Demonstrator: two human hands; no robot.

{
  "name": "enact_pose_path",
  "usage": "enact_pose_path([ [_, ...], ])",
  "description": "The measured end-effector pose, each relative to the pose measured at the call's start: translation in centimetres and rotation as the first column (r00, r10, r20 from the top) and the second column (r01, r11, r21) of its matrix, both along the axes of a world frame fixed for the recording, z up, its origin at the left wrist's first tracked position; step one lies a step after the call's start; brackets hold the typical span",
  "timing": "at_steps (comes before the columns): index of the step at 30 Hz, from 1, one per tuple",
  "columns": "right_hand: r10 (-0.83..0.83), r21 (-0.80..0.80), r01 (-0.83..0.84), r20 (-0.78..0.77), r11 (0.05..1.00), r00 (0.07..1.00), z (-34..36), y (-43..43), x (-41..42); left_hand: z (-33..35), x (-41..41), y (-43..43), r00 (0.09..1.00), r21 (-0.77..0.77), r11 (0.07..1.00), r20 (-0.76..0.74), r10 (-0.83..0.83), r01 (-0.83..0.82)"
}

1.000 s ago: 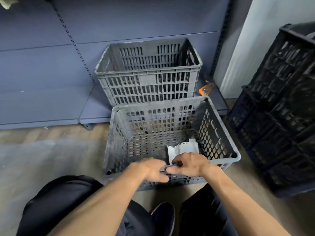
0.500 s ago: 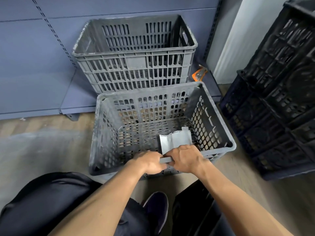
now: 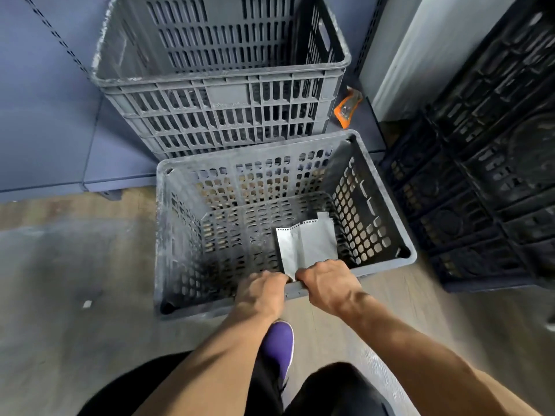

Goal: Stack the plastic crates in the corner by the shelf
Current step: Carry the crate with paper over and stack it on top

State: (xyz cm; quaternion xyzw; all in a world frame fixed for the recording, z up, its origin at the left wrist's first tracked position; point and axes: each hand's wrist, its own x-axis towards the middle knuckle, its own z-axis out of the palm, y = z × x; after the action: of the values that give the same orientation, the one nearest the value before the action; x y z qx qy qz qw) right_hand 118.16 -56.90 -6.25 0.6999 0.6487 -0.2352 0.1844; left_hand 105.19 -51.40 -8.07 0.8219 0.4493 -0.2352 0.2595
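Your only view is the head cam, looking steeply down from right above the near grey crate (image 3: 186, 235), shelf (image 3: 45, 115) ahead.

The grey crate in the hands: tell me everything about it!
The grey crate looks like scuffed, dusty plastic, with holes through its walls and bottom. It sits upright and open-topped on the floor, just before a slotted crate. A white paper lies inside. The left hand and right hand grip its near rim.
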Motion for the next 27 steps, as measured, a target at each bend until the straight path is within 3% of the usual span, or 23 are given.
enact_pose_path([
  [5,-0.008,0.003,0.008,-0.04,1.0,0.999,6.0,-1.5,-0.3,7.8,-1.2,-0.7,0.988,0.097,0.984,0.002,-0.153,0.152],
  [12,-0.103,-0.021,0.101,-0.117,0.995,0.988,18.9,-8.2,-3.1,20.5,-3.5,-6.1,0.961,0.045,0.964,-0.106,-0.257,0.263],
  [20,-0.212,-0.01,0.213,-0.139,0.977,0.967,37.4,-14.8,-5.0,38.1,-4.6,-10.6,0.91,0.082,0.907,-0.081,-0.407,0.414],
  [27,-0.364,0.034,0.369,-0.107,0.929,0.925,46.5,-17.6,-3.6,48.2,-1.4,-11.6,0.84,0.072,0.838,-0.025,-0.541,0.542],
])
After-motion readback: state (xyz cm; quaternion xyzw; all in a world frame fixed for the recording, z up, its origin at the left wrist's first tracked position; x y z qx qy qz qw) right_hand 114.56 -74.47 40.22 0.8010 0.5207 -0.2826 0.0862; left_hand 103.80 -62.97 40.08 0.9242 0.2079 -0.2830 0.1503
